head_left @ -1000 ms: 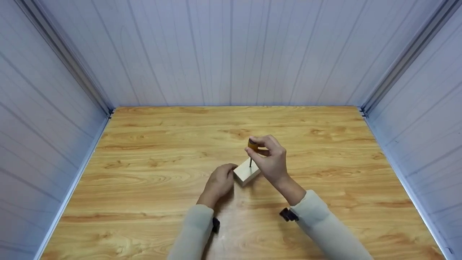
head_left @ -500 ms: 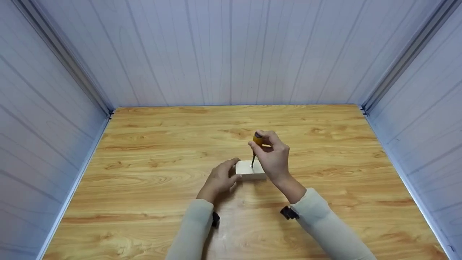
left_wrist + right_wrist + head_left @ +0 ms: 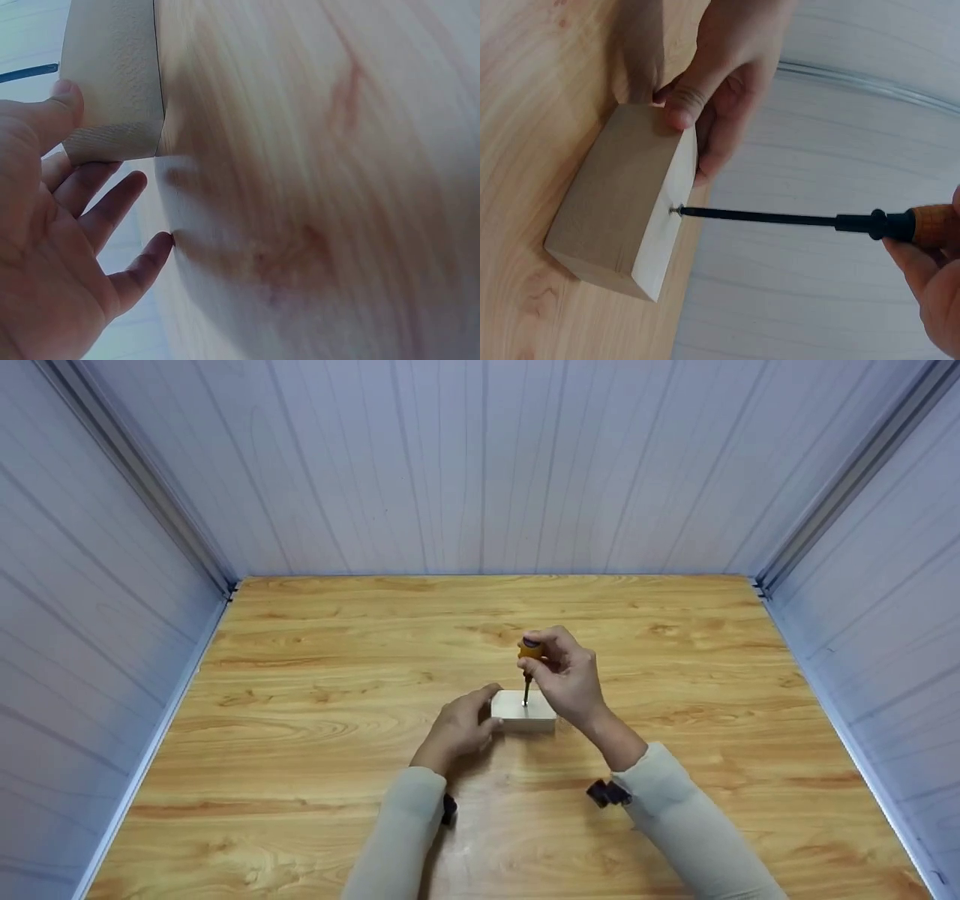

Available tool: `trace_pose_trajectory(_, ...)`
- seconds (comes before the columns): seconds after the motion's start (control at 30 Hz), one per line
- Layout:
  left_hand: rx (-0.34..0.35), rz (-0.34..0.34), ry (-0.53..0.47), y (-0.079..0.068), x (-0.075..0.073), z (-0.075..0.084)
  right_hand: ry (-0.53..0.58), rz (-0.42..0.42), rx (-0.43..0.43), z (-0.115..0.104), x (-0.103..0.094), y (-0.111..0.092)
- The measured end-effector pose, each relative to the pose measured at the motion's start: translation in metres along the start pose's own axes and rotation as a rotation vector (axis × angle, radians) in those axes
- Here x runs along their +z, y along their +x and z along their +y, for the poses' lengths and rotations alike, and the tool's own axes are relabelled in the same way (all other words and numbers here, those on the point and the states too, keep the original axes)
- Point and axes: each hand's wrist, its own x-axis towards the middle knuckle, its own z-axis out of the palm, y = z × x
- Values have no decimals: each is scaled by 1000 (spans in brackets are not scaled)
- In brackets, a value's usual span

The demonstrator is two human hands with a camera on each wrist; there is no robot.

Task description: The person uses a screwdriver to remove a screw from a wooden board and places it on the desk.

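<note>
A pale wooden block [image 3: 528,725] lies flat on the table, with its long side towards me. My left hand [image 3: 456,726] grips its left end; in the left wrist view the thumb [image 3: 67,105] presses one face and the fingers go round the end. A small screw [image 3: 676,210] stands in the block's top face, its head still above the wood. My right hand [image 3: 574,681] pinches the yellow-orange handle of a screwdriver [image 3: 765,217] between thumb and fingers. The dark shaft stands nearly upright and its tip meets the screw head.
The wood-grain table [image 3: 315,675] stretches out around the block. A white panelled back wall [image 3: 480,472] and two side walls [image 3: 82,622] enclose it. A dark device [image 3: 607,793] sits at the right wrist.
The block has turned from slanted to straight across. My left hand has regripped it, thumb on the near side. My right hand has kept the screwdriver on the screw, with the handle's tilt shifting slightly.
</note>
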Motion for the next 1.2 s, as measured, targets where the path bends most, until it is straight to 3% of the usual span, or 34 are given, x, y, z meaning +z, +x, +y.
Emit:
trace_pose_trajectory(0.23,-22,-24,-30,-1,-3,3,187,-157,22,10,-13,5)
trace_pose_trajectory(0.37,-34,-25,-35,0,-3,4,261,-186,17,13,-17,4)
trace_pose_trajectory(0.5,-58,-18,-38,0,-4,5,215,-139,25,10,-14,2)
trace_pose_trajectory(0.77,-100,-17,-49,-1,-5,4,-142,127,109,-8,-1,3)
trace_pose_trajectory(1.0,-92,2,-63,-3,-4,4,-140,208,89,-14,4,3)
trace_pose_trajectory(1.2,-98,8,-55,-3,-1,8,-115,158,47,-11,0,2)
